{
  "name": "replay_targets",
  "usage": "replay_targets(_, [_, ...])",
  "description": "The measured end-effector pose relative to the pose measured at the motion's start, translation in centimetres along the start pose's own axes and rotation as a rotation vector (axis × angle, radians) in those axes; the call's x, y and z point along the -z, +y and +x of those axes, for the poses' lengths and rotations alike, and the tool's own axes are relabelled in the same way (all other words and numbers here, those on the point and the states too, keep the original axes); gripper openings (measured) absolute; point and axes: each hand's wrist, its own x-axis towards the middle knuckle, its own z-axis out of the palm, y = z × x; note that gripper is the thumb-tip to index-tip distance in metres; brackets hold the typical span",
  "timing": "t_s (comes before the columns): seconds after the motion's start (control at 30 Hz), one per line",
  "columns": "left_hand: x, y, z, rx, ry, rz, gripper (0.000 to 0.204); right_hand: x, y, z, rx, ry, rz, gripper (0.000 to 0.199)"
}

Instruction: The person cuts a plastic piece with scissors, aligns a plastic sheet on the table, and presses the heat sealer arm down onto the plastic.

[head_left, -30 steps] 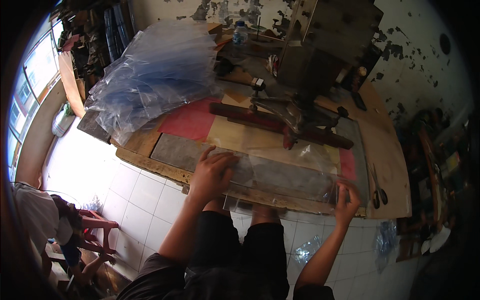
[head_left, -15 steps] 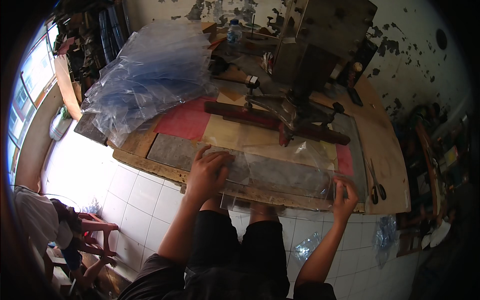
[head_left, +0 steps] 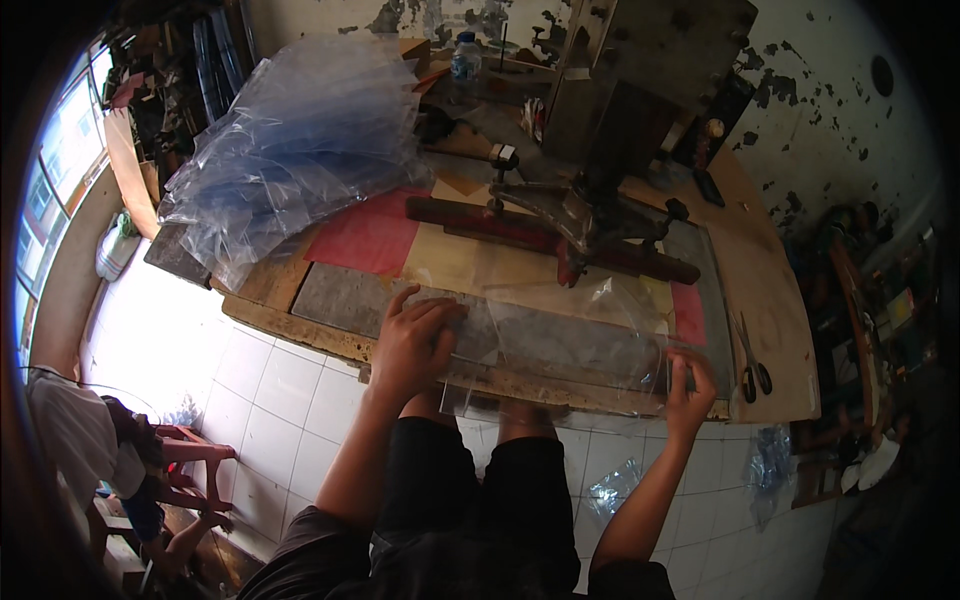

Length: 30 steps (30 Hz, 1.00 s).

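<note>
A clear plastic sheet [head_left: 575, 345] lies across the front of the grey work plate [head_left: 340, 305], its near part hanging over the worktable's front edge. At its left side is my left hand [head_left: 412, 335], fingers bent over the plastic and the index finger lifted apart from the others. My right hand [head_left: 690, 385] pinches the sheet's right edge between thumb and fingers. Just beyond the sheet, the press's dark red bar [head_left: 540, 240] stands above yellow and pink sheeting [head_left: 365, 235]. The plastic is see-through, so its outline is hard to follow.
A large pile of clear plastic sheets [head_left: 300, 140] covers the back left. Black-handled scissors [head_left: 750, 370] lie right of my right hand. A tall metal press [head_left: 650, 80] and a water bottle [head_left: 466, 60] stand behind. At lower left a person [head_left: 75, 430] sits near a red stool [head_left: 200, 460].
</note>
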Motion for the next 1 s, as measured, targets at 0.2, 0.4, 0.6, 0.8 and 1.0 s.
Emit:
replay_targets(0.2, [0.0,-0.1,0.0,0.0,0.004,-0.007,0.034,0.0,0.3,0.1,-0.001,-0.01,-0.004,0.021])
replay_targets(0.4, [0.2,0.0,0.0,0.006,0.004,-0.019,0.037,0.2,0.4,0.3,-0.123,-0.079,0.081,0.021])
replay_targets(0.6, [0.4,-0.4,0.2,-0.001,-0.037,-0.011,0.035,0.1,-0.1,2.1,-0.217,-0.233,0.027,0.04])
replay_targets(0.8, [0.0,-0.7,0.2,0.003,-0.078,-0.053,0.037,-1.4,0.5,5.7,-0.287,-0.342,0.042,0.048])
replay_targets(1.0, [0.2,-0.5,0.4,0.013,-0.107,-0.061,0.036,-3.1,3.0,8.4,-0.404,-0.409,0.073,0.04])
